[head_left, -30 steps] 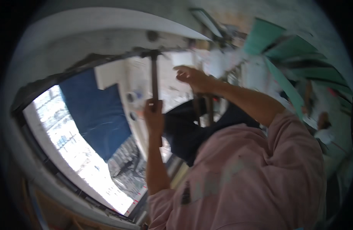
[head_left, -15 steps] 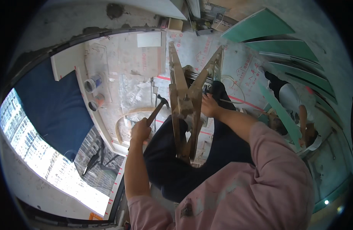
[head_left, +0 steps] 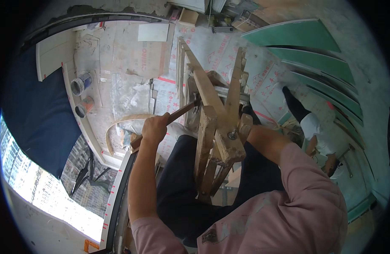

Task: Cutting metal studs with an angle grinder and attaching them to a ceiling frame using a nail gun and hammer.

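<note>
My left hand is closed around the wooden handle of a claw hammer. The hammer's dark head reaches in among the wooden bars of a folding wooden stepladder; whether it touches them I cannot tell. This ladder stands between my legs, its rough bars crossing in a V with a bolt through the near joint. My right forearm passes behind the ladder's right side, where the bars hide the fingers of my right hand.
Green boards lean along the right wall. A person in a white top bends low there. Two buckets stand at left by a window frame with a dark cloth. A curved strip and a white panel lie on the floor covering.
The hammer head has moved rightward, into the ladder's bars. The ladder looks nearer and turned. My right hand has gone behind its bars. The green strip before the other person no longer shows.
</note>
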Demonstrator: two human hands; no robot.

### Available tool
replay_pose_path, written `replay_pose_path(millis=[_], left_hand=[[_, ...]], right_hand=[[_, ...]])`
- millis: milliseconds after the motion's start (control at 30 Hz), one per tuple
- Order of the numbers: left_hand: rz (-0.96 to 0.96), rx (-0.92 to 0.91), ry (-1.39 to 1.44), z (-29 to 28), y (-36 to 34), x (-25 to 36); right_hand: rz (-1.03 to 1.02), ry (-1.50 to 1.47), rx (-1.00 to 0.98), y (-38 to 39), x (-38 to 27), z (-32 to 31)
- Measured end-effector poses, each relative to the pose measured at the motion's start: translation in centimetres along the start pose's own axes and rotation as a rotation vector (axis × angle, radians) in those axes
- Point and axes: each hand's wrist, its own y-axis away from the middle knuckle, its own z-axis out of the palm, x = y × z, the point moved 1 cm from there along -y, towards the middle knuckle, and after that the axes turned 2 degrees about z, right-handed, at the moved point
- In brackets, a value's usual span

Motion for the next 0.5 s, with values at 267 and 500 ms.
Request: replay_pose_path(millis=[267, 500], left_hand=[[0.192, -0.015, -0.459, 2.3, -10.9, 4.0], [0.162, 0.468, -0.379, -2.3, -10.4, 5.5]], right_hand=[[0.081, 0.143, -0.229, 11.5, 2.2, -3.4], [0.523, -0.103, -0.444, 16.2, 4.5, -16.9]])
